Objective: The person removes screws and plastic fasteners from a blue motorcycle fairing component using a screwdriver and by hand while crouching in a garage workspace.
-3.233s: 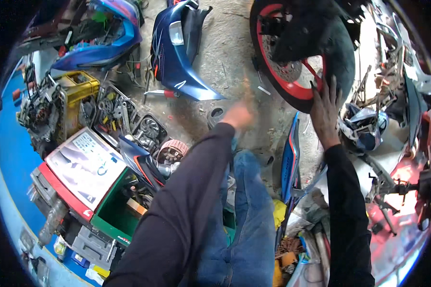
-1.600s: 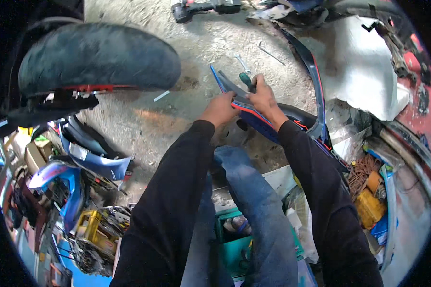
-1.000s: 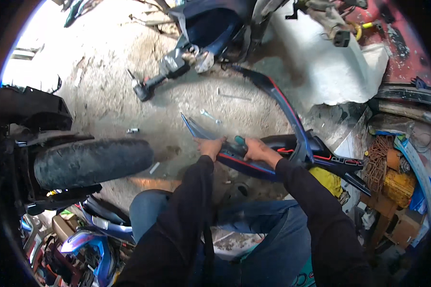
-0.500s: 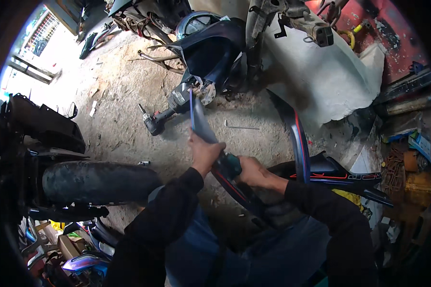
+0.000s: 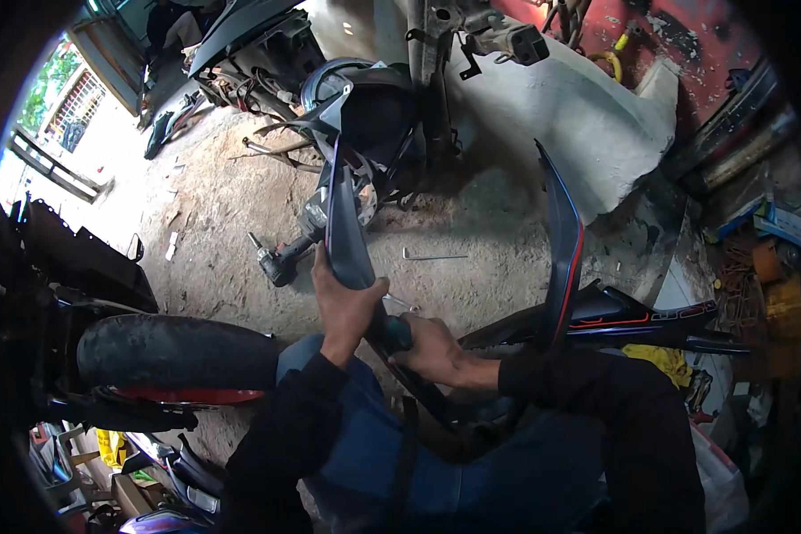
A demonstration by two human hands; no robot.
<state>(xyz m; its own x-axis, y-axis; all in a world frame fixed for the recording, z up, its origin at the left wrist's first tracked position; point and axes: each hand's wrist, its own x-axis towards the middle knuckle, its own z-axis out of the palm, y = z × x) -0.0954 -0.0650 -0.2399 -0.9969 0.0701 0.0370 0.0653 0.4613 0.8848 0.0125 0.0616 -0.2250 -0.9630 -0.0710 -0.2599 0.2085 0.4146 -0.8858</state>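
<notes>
A black U-shaped motorcycle body panel (image 5: 351, 245) with red and blue edging stands tilted over my lap. Around its left arm my left hand (image 5: 343, 307) is closed, thumb on the inner face. My right hand (image 5: 436, 354) is wrapped around a tool with a dark green handle (image 5: 395, 333), pressed close against the panel below my left hand; the tool's working end is hidden. The panel's right arm (image 5: 564, 267) rises free beyond my right forearm, and its bottom curve lies near my knees.
A cordless impact wrench (image 5: 283, 265) and an L-shaped hex key (image 5: 436, 257) lie on the rough floor ahead. To the left is a motorcycle tyre (image 5: 169, 356). Another black panel (image 5: 636, 313) and yellow cloth (image 5: 657, 363) lie right. Motorcycle parts (image 5: 374, 120) stand ahead.
Both hands and the panel have shifted left and slightly down in view, and the panel stands more upright. My grips stay the same. The view itself has also turned slightly.
</notes>
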